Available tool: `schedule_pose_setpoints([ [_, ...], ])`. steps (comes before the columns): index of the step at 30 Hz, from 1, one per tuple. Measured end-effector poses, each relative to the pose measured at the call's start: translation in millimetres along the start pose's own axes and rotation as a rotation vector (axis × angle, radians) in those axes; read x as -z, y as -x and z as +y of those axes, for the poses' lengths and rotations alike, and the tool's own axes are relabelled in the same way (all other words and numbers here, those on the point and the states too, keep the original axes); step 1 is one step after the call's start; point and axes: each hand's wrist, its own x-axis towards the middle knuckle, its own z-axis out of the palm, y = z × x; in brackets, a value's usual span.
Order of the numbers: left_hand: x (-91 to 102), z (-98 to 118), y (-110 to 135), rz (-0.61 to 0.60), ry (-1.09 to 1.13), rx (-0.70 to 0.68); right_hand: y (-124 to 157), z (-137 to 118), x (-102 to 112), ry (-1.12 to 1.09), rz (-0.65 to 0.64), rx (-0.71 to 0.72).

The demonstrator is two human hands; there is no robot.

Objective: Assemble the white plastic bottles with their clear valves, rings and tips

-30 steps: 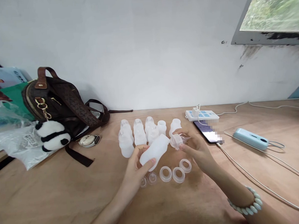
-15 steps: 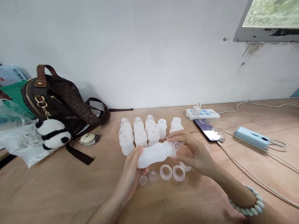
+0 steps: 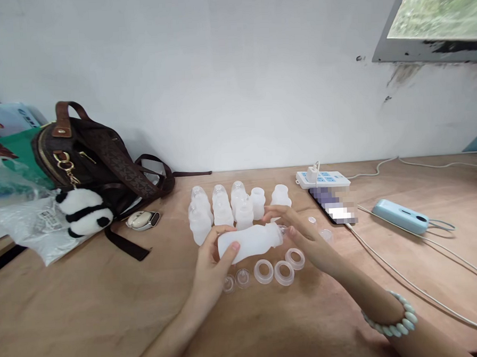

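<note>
My left hand point(image 3: 211, 262) is wrapped round a frosted white baby bottle point(image 3: 245, 244), which lies nearly level with its top to the right. A clear nipple sits in a ring at the bottle's neck. Beside that end is my right hand point(image 3: 308, 239), its fingers stretched and apart, the thumb close to the nipple; whether it touches is unclear. Below the bottle lie several loose rings point(image 3: 263, 271) and clear nipples point(image 3: 242, 278) on the table. Capped bottles point(image 3: 201, 223) stand in rows behind, along with open-necked bottles point(image 3: 258, 203), point(image 3: 280, 196) partly hidden by my right hand.
On the left are a brown backpack point(image 3: 101, 153), a panda plush point(image 3: 84, 212), a plastic bag point(image 3: 33, 232) and a computer mouse point(image 3: 140, 220). To the right lie a power strip point(image 3: 330, 179), a phone point(image 3: 330, 208), cables and a blue device point(image 3: 400, 216). A wall stands behind.
My right hand has shifted its grip from around the ring, its thumb now higher by the nipple. My left thumb has moved onto the bottle's near side, turning the hand.
</note>
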Motion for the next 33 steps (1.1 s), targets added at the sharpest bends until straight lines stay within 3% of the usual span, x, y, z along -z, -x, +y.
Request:
schedule_pose_setpoints([
  [2, 0.1, -1.0, -1.9, -0.006, 0.037, 0.103, 0.3, -4.4, 2.6, -0.060, -0.074, 0.012],
  [4, -0.2, -0.4, -2.1, -0.012, 0.055, 0.130, 0.1, -5.8, 2.8, -0.048, -0.071, 0.011],
  [8, -1.6, 3.7, 0.7, 0.005, -0.002, -0.033, -0.9, -1.4, -2.5, 0.009, 0.040, -0.082],
  [10, -1.6, 4.6, 1.2, 0.017, -0.027, -0.085, -1.0, 0.3, -4.4, 0.003, 0.025, -0.175],
  [12, -1.2, 3.9, 0.4, 0.020, -0.013, -0.048, -0.7, 0.2, -4.3, 0.007, -0.013, -0.206],
  [17, -1.0, 1.3, -1.5, -0.018, 0.151, 0.201, 0.8, -2.5, -1.0, 0.187, -0.037, 0.088],
  [20, -1.2, 2.4, -0.7, -0.033, 0.197, 0.237, 1.3, -1.8, -2.2, 0.196, -0.033, 0.122],
  [23, -1.3, 3.1, 0.8, -0.050, 0.142, 0.151, 0.7, -0.1, -4.3, 0.086, 0.002, 0.029],
  [28, -1.9, -2.6, 5.8, -0.055, -0.033, -0.142, -2.7, 3.7, -3.7, -0.035, 0.022, -0.202],
  [33, -1.3, -7.6, 8.4, -0.093, -0.126, -0.192, -4.3, 4.7, -4.4, -0.045, 0.016, -0.271],
])
